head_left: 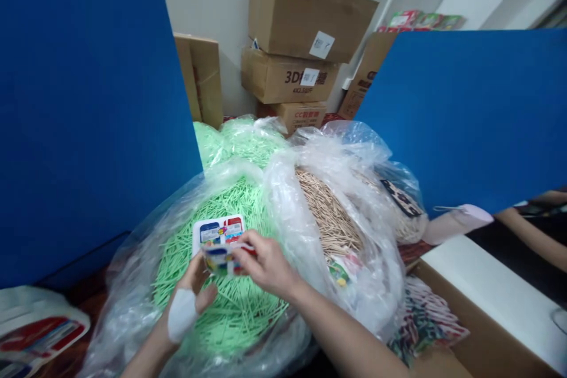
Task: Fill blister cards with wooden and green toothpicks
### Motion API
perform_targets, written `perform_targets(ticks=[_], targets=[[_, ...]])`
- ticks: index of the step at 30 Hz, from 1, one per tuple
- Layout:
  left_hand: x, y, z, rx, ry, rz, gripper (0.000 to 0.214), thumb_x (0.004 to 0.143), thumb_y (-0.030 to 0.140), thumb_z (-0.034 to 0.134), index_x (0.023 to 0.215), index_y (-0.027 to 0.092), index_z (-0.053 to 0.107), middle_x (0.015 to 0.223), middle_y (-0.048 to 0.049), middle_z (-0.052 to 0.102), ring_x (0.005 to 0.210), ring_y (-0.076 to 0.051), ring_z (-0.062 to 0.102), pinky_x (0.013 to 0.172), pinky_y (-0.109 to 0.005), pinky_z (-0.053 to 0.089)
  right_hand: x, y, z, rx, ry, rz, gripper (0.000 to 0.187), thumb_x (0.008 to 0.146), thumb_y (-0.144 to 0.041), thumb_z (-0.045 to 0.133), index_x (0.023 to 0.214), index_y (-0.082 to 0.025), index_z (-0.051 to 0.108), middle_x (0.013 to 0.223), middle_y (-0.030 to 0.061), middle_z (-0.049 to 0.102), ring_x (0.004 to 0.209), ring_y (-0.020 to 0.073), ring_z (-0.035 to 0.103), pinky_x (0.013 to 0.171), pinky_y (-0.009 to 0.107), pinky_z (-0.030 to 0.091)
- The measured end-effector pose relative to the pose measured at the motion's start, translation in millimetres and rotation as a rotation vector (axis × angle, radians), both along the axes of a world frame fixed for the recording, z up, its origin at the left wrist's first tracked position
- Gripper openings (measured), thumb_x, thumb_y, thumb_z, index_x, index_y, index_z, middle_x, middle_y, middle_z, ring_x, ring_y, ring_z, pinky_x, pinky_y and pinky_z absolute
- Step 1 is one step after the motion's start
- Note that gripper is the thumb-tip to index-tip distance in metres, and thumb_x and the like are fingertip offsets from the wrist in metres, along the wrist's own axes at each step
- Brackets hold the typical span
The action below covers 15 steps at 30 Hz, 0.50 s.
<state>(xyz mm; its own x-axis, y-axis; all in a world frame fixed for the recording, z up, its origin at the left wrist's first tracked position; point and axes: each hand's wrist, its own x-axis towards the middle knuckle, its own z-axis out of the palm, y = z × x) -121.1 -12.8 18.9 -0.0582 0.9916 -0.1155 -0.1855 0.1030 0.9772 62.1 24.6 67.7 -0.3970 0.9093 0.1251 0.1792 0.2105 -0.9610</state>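
Note:
My right hand (pixel 266 263) pinches the right edge of a small printed packet (pixel 217 260), which is blurred by motion. At its left edge, the fingers of my left hand (pixel 190 289) are curled against it, with the thumb held apart and a white patch on the wrist side. Just beyond lies a white flat pack (pixel 196 235) with blue and red printing, resting on green sticks (pixel 230 201). These thin sticks fill a large clear plastic bag (pixel 133 283) beneath both hands.
Another clear bag holds tan sticks (pixel 325 207). Cardboard boxes (pixel 305 18) are stacked against the wall. Blue panels (pixel 88 100) stand on both sides. At right, an open carton (pixel 465 307) sits beside striped wrapped pieces (pixel 429 319); another person's arm (pixel 531 236) shows there.

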Motion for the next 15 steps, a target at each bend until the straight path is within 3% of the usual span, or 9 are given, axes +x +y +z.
perform_targets(ticks=[3, 6, 10, 15], targets=[[4, -6, -9.3, -0.011, 0.083, -0.14, 0.052, 0.047, 0.035, 0.088, 0.093, 0.021, 0.07, 0.086, -0.0069, 0.075, 0.092, -0.033, 0.067, 0.085, -0.043, 0.053, -9, -11, -0.5, -0.022, 0.053, 0.128, 0.019, 0.083, -0.038, 0.061, 0.09, -0.02, 0.06, 0.079, -0.0011, 0.062, 0.064, 0.01, 0.055, 0.06, 0.022, 0.046], [12, -11, -9.0, -0.132, 0.075, -0.22, 0.037, 0.054, 0.035, 0.085, 0.085, 0.019, 0.072, 0.071, -0.004, 0.073, 0.069, -0.026, 0.067, 0.068, -0.037, 0.056, -11, -16, -2.4, -0.068, 0.1, 0.116, 0.021, 0.082, -0.04, 0.06, 0.09, -0.02, 0.061, 0.074, -0.0026, 0.06, 0.061, 0.0096, 0.053, 0.056, 0.02, 0.044], [25, -11, 1.0, -0.216, 0.028, -0.182, 0.032, 0.058, 0.038, 0.083, 0.079, 0.015, 0.074, 0.068, -0.0041, 0.073, 0.065, -0.023, 0.066, 0.063, -0.03, 0.054, 7, -13, 1.9, 0.191, -0.076, -0.012, 0.016, 0.086, -0.036, 0.059, 0.082, -0.021, 0.063, 0.072, -0.0024, 0.061, 0.065, 0.0111, 0.055, 0.063, 0.022, 0.043], [45, -5, 9.9, -0.165, 0.13, -0.252, 0.026, 0.055, 0.035, 0.085, 0.072, 0.017, 0.076, 0.067, -0.0028, 0.073, 0.066, -0.024, 0.064, 0.062, -0.028, 0.053, 32, -16, 3.5, 0.41, -0.294, -0.062, 0.035, 0.092, -0.038, 0.05, 0.064, -0.019, 0.058, 0.059, -0.0018, 0.055, 0.057, 0.0113, 0.052, 0.056, 0.022, 0.041]])
